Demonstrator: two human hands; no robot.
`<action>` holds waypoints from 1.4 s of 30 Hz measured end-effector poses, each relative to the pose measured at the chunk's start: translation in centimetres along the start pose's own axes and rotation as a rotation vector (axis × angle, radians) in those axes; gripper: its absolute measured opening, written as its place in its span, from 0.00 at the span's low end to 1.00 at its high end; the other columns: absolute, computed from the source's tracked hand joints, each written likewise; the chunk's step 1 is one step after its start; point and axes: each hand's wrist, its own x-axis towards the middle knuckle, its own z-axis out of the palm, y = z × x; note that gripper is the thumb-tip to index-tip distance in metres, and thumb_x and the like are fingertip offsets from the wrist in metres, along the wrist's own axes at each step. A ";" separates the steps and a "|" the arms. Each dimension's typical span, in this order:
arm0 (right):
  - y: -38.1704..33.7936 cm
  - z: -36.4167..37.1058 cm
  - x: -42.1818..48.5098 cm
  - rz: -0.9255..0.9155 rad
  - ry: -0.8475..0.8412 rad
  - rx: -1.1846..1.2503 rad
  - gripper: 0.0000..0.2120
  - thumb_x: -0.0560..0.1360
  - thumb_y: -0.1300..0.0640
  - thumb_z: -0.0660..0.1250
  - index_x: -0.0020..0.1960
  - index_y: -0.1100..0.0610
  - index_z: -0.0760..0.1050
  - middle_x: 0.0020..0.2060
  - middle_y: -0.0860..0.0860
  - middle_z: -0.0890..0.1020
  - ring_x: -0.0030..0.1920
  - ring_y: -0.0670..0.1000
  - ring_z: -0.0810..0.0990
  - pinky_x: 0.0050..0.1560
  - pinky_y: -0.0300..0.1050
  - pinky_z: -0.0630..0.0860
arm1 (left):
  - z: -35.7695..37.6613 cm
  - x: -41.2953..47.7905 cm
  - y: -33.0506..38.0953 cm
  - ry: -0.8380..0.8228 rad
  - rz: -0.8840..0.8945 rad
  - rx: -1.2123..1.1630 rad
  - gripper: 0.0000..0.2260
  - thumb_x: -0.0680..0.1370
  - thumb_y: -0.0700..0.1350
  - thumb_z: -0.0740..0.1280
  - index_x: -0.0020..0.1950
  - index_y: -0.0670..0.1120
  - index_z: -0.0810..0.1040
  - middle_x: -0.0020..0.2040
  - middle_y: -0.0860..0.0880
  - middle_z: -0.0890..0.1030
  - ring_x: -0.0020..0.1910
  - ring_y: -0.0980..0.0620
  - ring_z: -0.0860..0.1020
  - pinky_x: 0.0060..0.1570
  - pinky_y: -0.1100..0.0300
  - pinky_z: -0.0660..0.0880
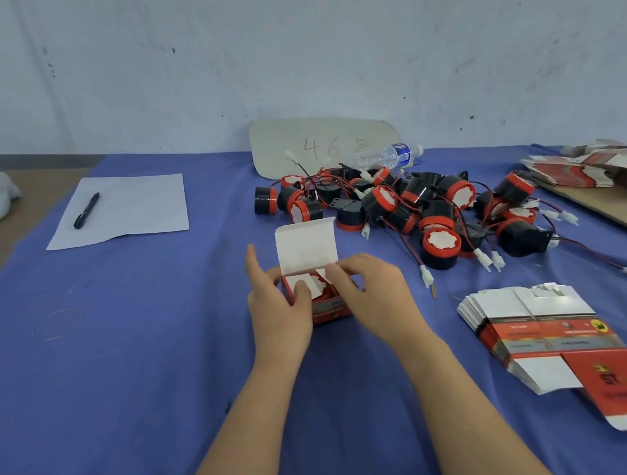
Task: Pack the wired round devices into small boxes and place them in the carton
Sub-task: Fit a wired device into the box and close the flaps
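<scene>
My left hand point(278, 309) grips the small box point(331, 312) by its left side, thumb pressing an inner flap. My right hand point(373, 293) pinches the flap on the right. The box stands on the blue cloth point(139, 365) with its lid point(307, 246) upright. The pile of wired round devices point(413, 206) lies just behind it, and the stack of flat boxes point(538, 334) lies to my right.

Pen point(86, 211) on paper point(137, 212); water bottle point(393, 155)
</scene>
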 end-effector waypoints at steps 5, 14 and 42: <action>0.4 0.0 0.0 0.081 -0.030 0.115 0.07 0.78 0.57 0.66 0.51 0.55 0.82 0.49 0.48 0.75 0.44 0.40 0.74 0.43 0.22 0.67 | -0.2 0.2 -0.2 0.048 0.050 0.114 0.15 0.78 0.36 0.63 0.63 0.48 0.70 0.55 0.55 0.74 0.63 0.49 0.69 0.54 0.60 0.68; 0.2 -0.6 -0.3 0.162 -0.111 0.197 0.09 0.74 0.49 0.70 0.54 0.47 0.78 0.52 0.44 0.75 0.46 0.40 0.76 0.41 0.26 0.71 | 0.0 0.1 0.0 0.060 0.034 0.125 0.16 0.78 0.37 0.63 0.64 0.47 0.68 0.59 0.50 0.75 0.63 0.48 0.71 0.60 0.48 0.73; -0.3 -0.1 -0.1 0.241 0.214 0.297 0.12 0.78 0.59 0.63 0.60 0.49 0.70 0.53 0.50 0.75 0.40 0.45 0.75 0.34 0.30 0.68 | 0.1 -0.3 0.3 0.032 0.076 0.227 0.16 0.78 0.39 0.63 0.65 0.47 0.67 0.60 0.47 0.76 0.61 0.47 0.72 0.56 0.46 0.75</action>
